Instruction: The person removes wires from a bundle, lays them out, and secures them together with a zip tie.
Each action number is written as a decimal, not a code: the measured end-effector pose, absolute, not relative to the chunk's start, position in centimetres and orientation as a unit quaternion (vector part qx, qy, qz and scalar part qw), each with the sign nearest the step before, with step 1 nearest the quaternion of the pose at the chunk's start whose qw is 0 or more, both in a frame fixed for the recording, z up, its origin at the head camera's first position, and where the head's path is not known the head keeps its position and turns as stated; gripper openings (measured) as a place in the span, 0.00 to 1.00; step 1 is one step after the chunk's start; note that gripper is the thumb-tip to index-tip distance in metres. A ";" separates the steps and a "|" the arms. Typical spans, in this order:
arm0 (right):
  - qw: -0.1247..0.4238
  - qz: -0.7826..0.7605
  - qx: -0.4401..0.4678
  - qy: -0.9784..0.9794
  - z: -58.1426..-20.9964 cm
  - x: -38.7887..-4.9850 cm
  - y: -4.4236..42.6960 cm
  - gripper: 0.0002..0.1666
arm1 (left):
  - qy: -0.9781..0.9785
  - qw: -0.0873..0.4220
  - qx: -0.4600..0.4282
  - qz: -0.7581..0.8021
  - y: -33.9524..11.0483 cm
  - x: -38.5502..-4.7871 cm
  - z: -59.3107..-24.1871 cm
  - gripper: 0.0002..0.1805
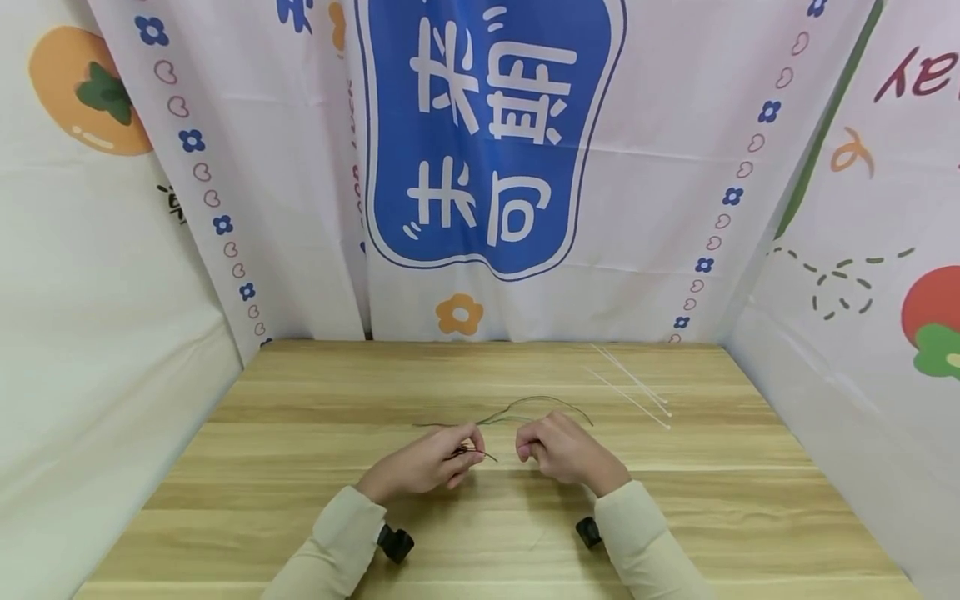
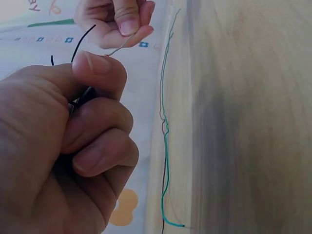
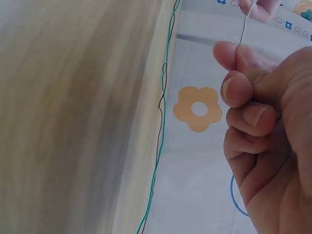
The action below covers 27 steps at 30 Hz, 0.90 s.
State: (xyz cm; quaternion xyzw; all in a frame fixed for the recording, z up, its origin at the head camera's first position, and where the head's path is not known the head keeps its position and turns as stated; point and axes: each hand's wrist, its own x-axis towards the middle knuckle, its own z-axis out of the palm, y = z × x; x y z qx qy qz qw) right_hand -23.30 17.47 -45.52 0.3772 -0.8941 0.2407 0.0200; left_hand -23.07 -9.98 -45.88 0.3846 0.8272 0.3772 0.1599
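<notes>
a pale strand point(image 3: 243, 29) spans the left hand point(image 1: 435, 460) and the right hand point(image 1: 566, 447)

at the far left hangs a white cloth printed with an orange fruit point(image 1: 90, 92). next comes the left sleeve point(image 1: 341, 529), cream coloured, with a black device point(image 1: 395, 543) at its wrist. the left hand, above the wooden table point(image 1: 247, 475), is curled round a small bundle of black wires point(image 2: 78, 45); their loose ends poke out past the thumb. the pale strand comes out by the same thumb and crosses the gap to the other hand.

just beyond the hands, a green wire and a brown wire point(image 2: 166, 141) lie on the table, loosely twisted together, reaching from behind the left hand to behind the right. farther back, a cloth with a blue panel point(image 1: 487, 208) hangs at the table's far edge.

the right hand pinches the pale strand between thumb and finger, its remaining fingers folded in. a second black device point(image 1: 588, 532) sits at this wrist, by the right sleeve point(image 1: 637, 521). beyond and to the right, thin white strips point(image 1: 628, 396) lie slantwise on the table, some crossing. at the far right is cloth with a red fruit print point(image 1: 933, 304).
</notes>
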 end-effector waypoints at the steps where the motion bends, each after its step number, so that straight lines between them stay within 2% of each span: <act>1: 0.021 0.239 0.377 -0.895 -45.5 -23.3 17.5 0.19 | 0.824 0.160 0.390 0.378 -9.9 -23.1 -45.9 0.09; 10: 0.026 0.231 0.368 -0.900 -45.8 -23.4 17.5 0.20 | 0.817 0.139 0.428 0.360 -9.6 -23.0 -46.1 0.03; 16: 0.029 0.235 0.367 -0.900 -45.7 -23.4 17.5 0.20 | 0.848 0.134 0.390 0.334 -9.8 -23.1 -46.2 0.04; 21: 0.037 0.234 0.371 -0.898 -45.5 -23.2 17.3 0.20 | 0.886 0.048 0.380 0.262 -9.6 -23.0 -46.2 0.03; 24: 0.041 0.226 0.380 -0.896 -45.5 -23.2 17.2 0.19 | 0.903 -0.010 0.376 0.209 -9.4 -22.8 -46.4 0.08; 27: 0.040 0.222 0.384 -0.895 -45.5 -23.1 17.1 0.19 | 0.914 -0.035 0.365 0.174 -9.4 -22.5 -46.5 0.12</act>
